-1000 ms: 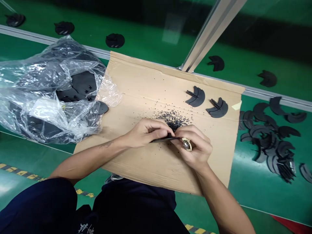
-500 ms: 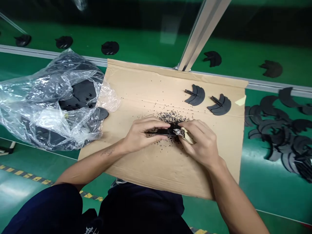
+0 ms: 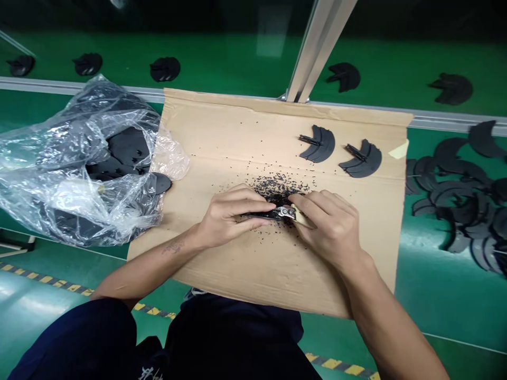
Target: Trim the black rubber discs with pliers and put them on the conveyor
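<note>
Between the thumb and fingers of my left hand (image 3: 232, 215) is a thin black plastic part (image 3: 257, 215), seen nearly edge-on and partly covered by the fingers. My right hand (image 3: 330, 219) is closed around small nippers (image 3: 285, 212) with pale yellow handles. Their metal jaws meet the black part at its right end; whether they are closed cannot be made out. Small black clippings (image 3: 277, 184) lie scattered under and beyond both hands on a cardboard sheet (image 3: 237, 274). Two black fan-shaped parts (image 3: 321, 143) with ribbed stems rest on the sheet's far right.
A clear plastic bag (image 3: 79, 158) of black parts stands at the left, overlapping the cardboard. Several curved black pieces (image 3: 455, 184) are piled on the green floor to the right. A metal frame post (image 3: 317, 53) rises behind the cardboard, and more black parts lie beyond the rail.
The nippers have turned so their jaws point more directly left onto the black part. My left hand keeps its hold, and the camera view has shifted slightly.
</note>
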`<state>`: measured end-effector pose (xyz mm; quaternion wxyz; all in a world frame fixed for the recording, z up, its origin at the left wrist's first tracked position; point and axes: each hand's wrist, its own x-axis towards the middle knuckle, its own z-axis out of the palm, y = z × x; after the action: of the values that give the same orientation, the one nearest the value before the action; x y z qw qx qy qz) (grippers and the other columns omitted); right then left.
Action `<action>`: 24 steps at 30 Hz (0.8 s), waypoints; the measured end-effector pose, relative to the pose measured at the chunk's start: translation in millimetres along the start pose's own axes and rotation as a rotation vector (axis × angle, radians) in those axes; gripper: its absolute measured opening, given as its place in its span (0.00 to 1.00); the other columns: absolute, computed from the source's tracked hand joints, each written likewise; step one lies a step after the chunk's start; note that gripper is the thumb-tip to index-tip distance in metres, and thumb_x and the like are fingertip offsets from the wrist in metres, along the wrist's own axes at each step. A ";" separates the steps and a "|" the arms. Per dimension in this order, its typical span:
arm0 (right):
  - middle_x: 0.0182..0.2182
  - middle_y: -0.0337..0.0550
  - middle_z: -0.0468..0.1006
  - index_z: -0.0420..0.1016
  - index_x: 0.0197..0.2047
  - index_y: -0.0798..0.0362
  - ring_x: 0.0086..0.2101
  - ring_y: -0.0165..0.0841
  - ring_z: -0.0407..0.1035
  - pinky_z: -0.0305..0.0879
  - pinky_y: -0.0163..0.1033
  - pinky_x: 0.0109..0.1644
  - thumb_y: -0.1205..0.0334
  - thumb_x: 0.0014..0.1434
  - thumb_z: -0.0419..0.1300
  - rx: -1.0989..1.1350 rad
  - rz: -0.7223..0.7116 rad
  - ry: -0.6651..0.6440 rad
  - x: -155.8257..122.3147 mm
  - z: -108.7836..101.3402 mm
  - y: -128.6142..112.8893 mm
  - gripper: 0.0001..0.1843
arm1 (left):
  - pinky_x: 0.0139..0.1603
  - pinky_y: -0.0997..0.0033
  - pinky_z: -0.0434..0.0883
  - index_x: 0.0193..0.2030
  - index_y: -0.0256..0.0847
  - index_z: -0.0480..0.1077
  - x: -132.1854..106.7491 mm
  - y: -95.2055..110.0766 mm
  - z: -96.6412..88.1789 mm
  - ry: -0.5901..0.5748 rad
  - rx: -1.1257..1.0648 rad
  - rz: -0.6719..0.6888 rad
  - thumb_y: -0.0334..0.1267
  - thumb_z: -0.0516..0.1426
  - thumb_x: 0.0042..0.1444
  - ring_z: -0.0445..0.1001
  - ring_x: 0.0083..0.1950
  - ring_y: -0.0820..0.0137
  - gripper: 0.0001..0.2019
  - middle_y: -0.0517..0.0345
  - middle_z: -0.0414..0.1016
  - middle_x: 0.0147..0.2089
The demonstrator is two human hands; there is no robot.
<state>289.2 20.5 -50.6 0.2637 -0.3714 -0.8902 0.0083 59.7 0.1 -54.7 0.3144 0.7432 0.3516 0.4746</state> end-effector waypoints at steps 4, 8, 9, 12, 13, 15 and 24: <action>0.25 0.42 0.77 0.78 0.41 0.52 0.27 0.33 0.67 0.61 0.41 0.32 0.66 0.66 0.57 -0.043 -0.003 -0.001 -1.1 0.4 -2.0 0.07 | 0.41 0.69 0.76 0.51 0.45 0.79 -0.8 -0.5 1.4 0.002 -0.017 0.005 0.37 0.66 0.58 0.78 0.39 0.72 0.14 0.55 0.82 0.39; 0.25 0.41 0.77 0.77 0.36 0.51 0.26 0.31 0.67 0.60 0.39 0.31 0.68 0.65 0.57 0.109 0.044 0.004 -1.6 0.8 -2.6 0.08 | 0.41 0.70 0.76 0.49 0.43 0.80 -0.9 1.0 1.1 0.002 -0.027 -0.023 0.37 0.66 0.58 0.78 0.39 0.72 0.12 0.54 0.82 0.39; 0.26 0.41 0.77 0.77 0.36 0.51 0.26 0.31 0.67 0.60 0.38 0.31 0.68 0.65 0.57 0.123 0.057 0.006 -1.4 0.7 -2.1 0.08 | 0.40 0.71 0.76 0.48 0.42 0.80 -0.7 1.9 0.6 0.010 -0.022 -0.036 0.37 0.67 0.57 0.78 0.39 0.72 0.12 0.54 0.82 0.38; 0.26 0.42 0.76 0.77 0.38 0.52 0.27 0.32 0.65 0.60 0.39 0.32 0.69 0.65 0.55 0.029 0.078 0.026 0.1 -0.4 -0.9 0.09 | 0.41 0.72 0.76 0.48 0.41 0.79 0.2 4.9 -1.0 0.032 -0.008 -0.046 0.37 0.67 0.57 0.78 0.40 0.73 0.12 0.55 0.81 0.39; 0.26 0.42 0.76 0.77 0.39 0.53 0.27 0.33 0.65 0.59 0.40 0.32 0.69 0.64 0.55 -0.019 0.072 0.032 0.8 -0.7 -0.9 0.09 | 0.41 0.73 0.76 0.48 0.41 0.79 0.4 5.5 -1.3 0.023 -0.001 -0.039 0.37 0.67 0.57 0.78 0.40 0.73 0.12 0.55 0.81 0.39; 0.27 0.43 0.76 0.77 0.40 0.54 0.29 0.34 0.64 0.58 0.41 0.32 0.69 0.64 0.55 -0.086 0.041 0.033 1.8 -0.9 -1.7 0.09 | 0.42 0.72 0.75 0.50 0.40 0.78 0.8 6.0 -1.4 -0.022 0.028 -0.026 0.36 0.66 0.58 0.77 0.41 0.73 0.13 0.54 0.80 0.41; 0.31 0.45 0.79 0.78 0.44 0.54 0.31 0.36 0.68 0.61 0.41 0.34 0.67 0.63 0.57 0.076 0.146 0.002 1.0 -1.1 0.7 0.09 | 0.42 0.72 0.74 0.48 0.41 0.78 3.6 5.8 -5.6 0.039 0.135 -0.062 0.36 0.66 0.58 0.76 0.41 0.73 0.11 0.55 0.81 0.42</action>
<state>289.6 21.4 -49.3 0.2774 -0.4251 -0.8595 0.0608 56.9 0.7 -46.4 0.2713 0.7422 0.4117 0.4540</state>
